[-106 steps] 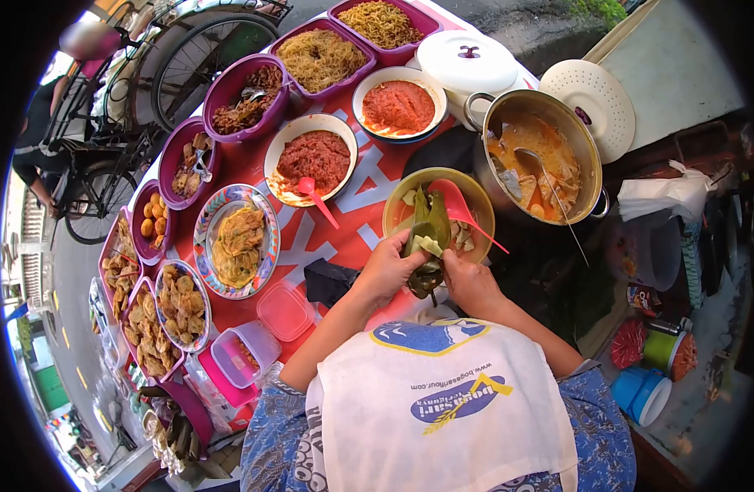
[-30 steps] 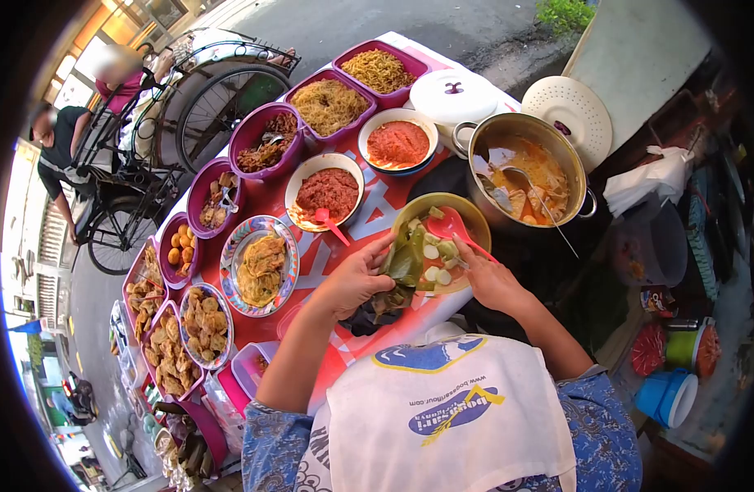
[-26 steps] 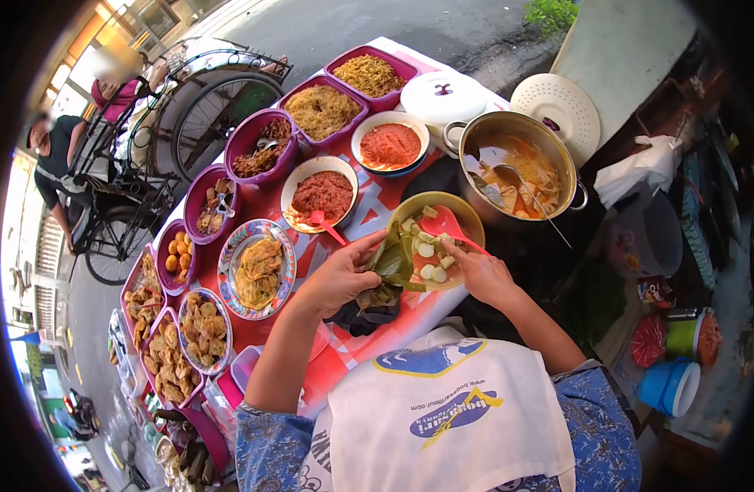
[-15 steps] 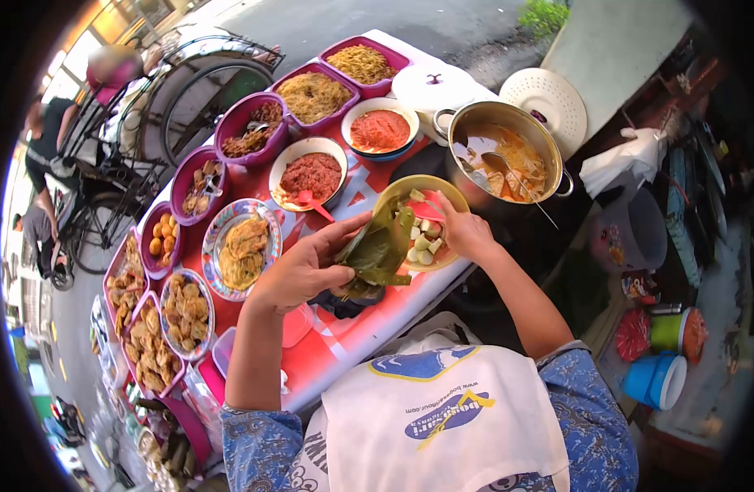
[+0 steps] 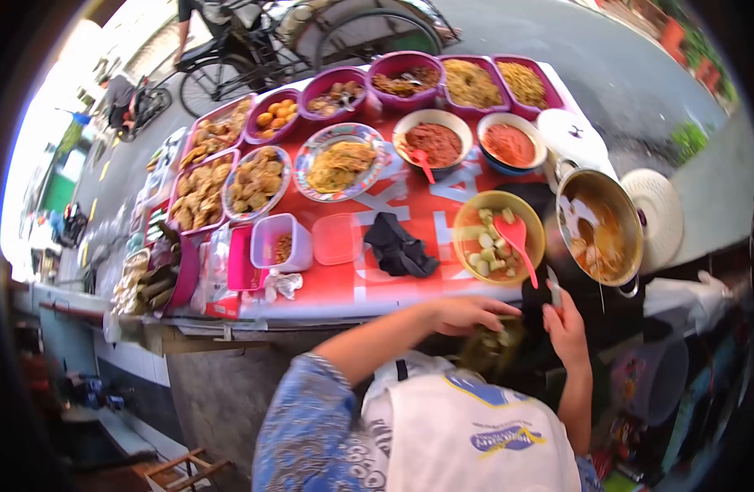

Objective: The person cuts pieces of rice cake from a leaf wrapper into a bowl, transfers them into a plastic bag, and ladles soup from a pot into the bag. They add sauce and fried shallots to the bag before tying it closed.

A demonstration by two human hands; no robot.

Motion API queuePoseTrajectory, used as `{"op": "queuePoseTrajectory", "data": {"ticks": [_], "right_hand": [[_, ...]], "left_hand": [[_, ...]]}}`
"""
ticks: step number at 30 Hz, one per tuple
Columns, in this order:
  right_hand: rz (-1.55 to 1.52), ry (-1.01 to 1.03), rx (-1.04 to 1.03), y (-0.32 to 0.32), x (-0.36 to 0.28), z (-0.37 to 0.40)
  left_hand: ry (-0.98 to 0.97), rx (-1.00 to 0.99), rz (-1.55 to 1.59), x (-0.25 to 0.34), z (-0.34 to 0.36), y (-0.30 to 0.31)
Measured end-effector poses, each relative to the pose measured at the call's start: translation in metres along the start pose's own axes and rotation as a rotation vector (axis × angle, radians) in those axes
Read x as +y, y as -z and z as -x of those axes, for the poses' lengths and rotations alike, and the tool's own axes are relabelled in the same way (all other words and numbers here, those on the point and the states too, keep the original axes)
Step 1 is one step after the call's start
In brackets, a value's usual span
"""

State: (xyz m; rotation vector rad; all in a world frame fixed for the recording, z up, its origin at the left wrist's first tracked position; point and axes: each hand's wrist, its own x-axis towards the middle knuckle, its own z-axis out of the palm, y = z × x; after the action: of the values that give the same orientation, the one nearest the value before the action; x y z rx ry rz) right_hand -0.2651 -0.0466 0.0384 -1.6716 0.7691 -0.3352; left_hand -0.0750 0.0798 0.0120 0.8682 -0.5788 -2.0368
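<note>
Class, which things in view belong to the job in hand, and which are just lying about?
Likely part of the job:
green leaf, below the left hand
slim pale object, blurred, in the right hand
yellow bowl holding pale chunks and a red spoon

Apparently lying about:
black cloth
flat pink lid
crumpled white tissue

Right hand (image 5: 567,328) upright, fingers curled; left hand (image 5: 469,315) just beside that grip, fingers stretched toward it, left forearm (image 5: 375,341) slanting.
</note>
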Motion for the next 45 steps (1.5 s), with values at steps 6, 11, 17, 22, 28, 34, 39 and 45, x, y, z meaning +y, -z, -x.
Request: {"op": "queuePoseTrajectory", "data": {"ticks": [6, 11, 17, 22, 28, 34, 39, 45], "right_hand": [[0.159, 0.001, 0.088, 0.021, -0.001, 0.020], [-0.082, -0.133, -0.209, -0.031, -0.003, 0.002], [-0.072, 0.052, -0.337, -0.140, 0.043, -0.062], [0.293, 0.281, -0.264, -0.209, 0.057, -0.144], [0.492, 0.277, -0.287, -0.246, 0.052, -0.160], [0.527, 0.047, -0.286, -0.245, 0.041, -0.165], [0.503, -0.111, -0.320, -0.243, 0.037, -0.169], [0.519, -0.097, -0.312, -0.237, 0.040, -0.165]], "left_hand": [[-0.498, 0.742, -0.719, -0.060, -0.046, -0.009], [-0.275, 1.588, -1.292, -0.048, 0.050, 0.079], [-0.679, 1.480, -1.352, -0.066, 0.054, 0.176], [-0.601, 1.473, -1.348, -0.075, 0.052, 0.172], [-0.606, 0.949, -0.953, -0.040, 0.188, 0.157], [-1.410, 2.084, -0.032, -0.062, 0.486, 0.229], [0.311, 2.345, 0.004, -0.101, 0.608, 0.284], [0.362, 2.343, 0.101, -0.109, 0.596, 0.290]]}}
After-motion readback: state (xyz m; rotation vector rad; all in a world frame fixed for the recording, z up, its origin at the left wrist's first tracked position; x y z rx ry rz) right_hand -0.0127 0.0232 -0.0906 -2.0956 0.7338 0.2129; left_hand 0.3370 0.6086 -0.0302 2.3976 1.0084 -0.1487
